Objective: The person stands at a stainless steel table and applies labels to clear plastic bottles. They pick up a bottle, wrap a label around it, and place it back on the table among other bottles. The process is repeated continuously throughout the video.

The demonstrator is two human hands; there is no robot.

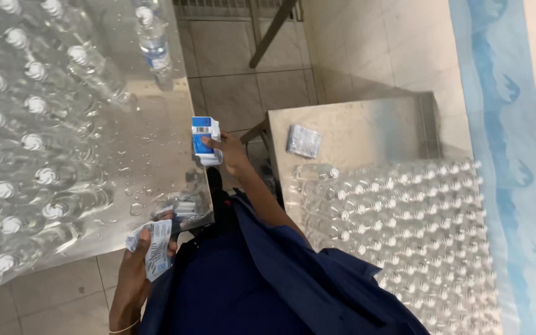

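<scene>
- Clear plastic bottles (32, 142), nine o'clock: crowded on a wet steel table (150, 155), far rows cut off by the frame edge.
- Left hand (136, 267), seven o'clock: fingers clamped on a crumpled label wad (156, 248); print too blurred to make out.
- Right hand (231, 152), centre: fingertips pinching a blue-and-white label stack (205, 140).
- Second bottle table (355, 127), three o'clock: a small packet (304, 141) lies on it; near corner hidden by a navy sleeve (317, 273).

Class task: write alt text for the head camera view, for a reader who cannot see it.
Seen from above, a person's right hand holds a blue-and-white label stack, the left hand a crumpled label bundle. Clear bottles crowd steel tables on both sides.
</scene>
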